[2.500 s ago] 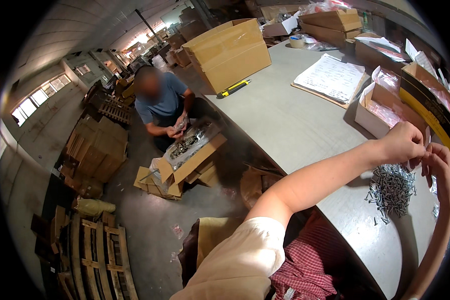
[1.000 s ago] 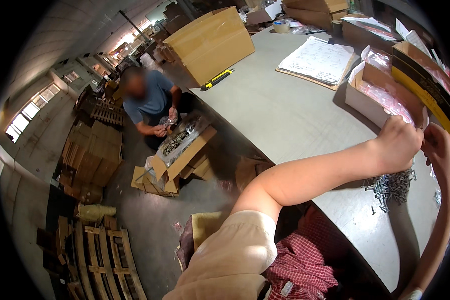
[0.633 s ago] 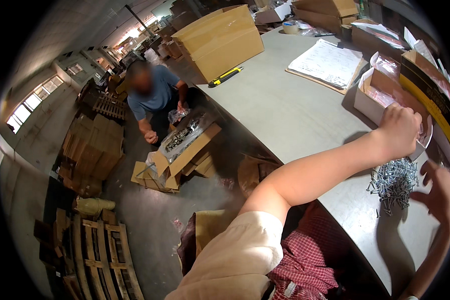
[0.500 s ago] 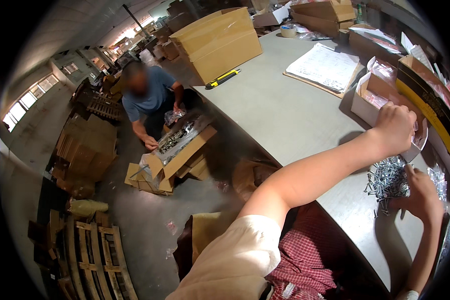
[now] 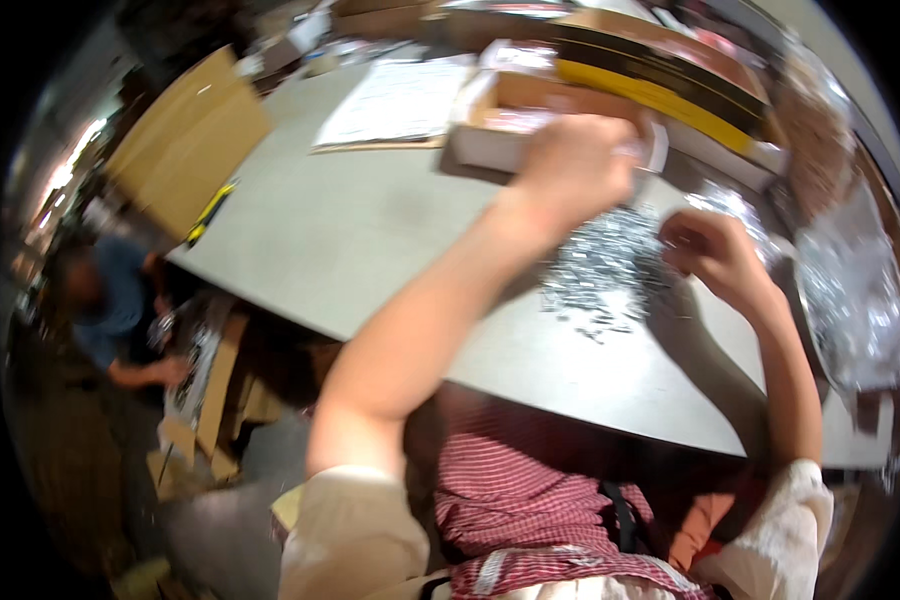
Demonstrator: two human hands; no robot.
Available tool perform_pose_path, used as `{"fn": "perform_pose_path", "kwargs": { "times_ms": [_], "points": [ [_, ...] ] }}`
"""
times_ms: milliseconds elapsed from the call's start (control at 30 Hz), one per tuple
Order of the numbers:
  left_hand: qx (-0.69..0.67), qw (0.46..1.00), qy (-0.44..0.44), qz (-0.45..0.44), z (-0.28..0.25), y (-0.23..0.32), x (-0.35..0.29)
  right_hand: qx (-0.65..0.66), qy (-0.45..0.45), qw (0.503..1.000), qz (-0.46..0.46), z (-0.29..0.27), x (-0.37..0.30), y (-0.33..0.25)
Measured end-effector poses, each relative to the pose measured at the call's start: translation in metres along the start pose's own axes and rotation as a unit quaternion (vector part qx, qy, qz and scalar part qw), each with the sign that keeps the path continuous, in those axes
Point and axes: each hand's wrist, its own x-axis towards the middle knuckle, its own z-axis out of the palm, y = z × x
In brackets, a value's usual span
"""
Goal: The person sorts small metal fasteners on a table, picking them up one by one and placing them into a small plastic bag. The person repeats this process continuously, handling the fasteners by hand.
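A loose pile of small silvery screws (image 5: 600, 262) lies on the grey table (image 5: 370, 235). My left hand (image 5: 578, 165) is closed, held in front of the right end of a low white carton (image 5: 485, 148) and just beyond the pile. Whatever its fingers hold is hidden and blurred. At the pile's right edge my right hand (image 5: 715, 250) has its fingers curled in, and I cannot make out what is between them. Inside the carton are clear plastic packets (image 5: 522, 120). Behind my right hand sits a clear bag (image 5: 732, 205) with shiny contents.
A black and yellow box (image 5: 660, 88) stands behind the carton. Paper sheets (image 5: 395, 100) lie to the left, then a yellow-black utility knife (image 5: 210, 212) and a large cardboard box (image 5: 190, 135). Plastic bags (image 5: 850, 300) crowd the right. Beyond the table, a person (image 5: 120, 300) handles an open carton.
My view has swung right, so the table and pile sit nearer the middle. My right hand has gone from spread against the pile to curled at its edge; my left stays closed by the carton.
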Motion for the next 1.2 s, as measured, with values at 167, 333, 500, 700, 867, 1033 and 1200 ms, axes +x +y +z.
{"fn": "perform_pose_path", "kwargs": {
  "times_ms": [167, 333, 500, 700, 867, 1033, 1200],
  "points": [
    [-0.027, 0.999, -0.041, -0.023, -0.013, 0.02, -0.001, 0.199, -0.027, 0.979, 0.046, -0.028, 0.006, -0.002],
    [-0.112, 0.988, -0.083, -0.073, -0.009, 0.027, -0.005, 0.278, -0.018, 0.959, 0.052, -0.036, 0.003, 0.004],
    [-0.209, 0.951, -0.193, -0.118, -0.007, 0.036, -0.01, 0.336, -0.034, 0.941, 0.019, -0.045, -0.001, -0.013],
    [-0.285, 0.923, -0.234, -0.11, -0.003, 0.04, -0.013, 0.325, -0.043, 0.945, 0.001, -0.045, -0.002, -0.015],
    [-0.278, 0.92, -0.246, -0.124, -0.002, 0.042, -0.013, 0.252, -0.024, 0.967, -0.03, -0.041, -0.001, -0.014],
    [-0.353, 0.886, -0.258, -0.154, 0.004, 0.04, -0.015, 0.185, 0.039, 0.974, -0.125, -0.035, -0.006, -0.014],
    [-0.411, 0.845, -0.269, -0.211, 0.007, 0.038, -0.017, -0.016, 0.093, 0.971, -0.219, -0.03, -0.009, -0.023]
  ]
}}
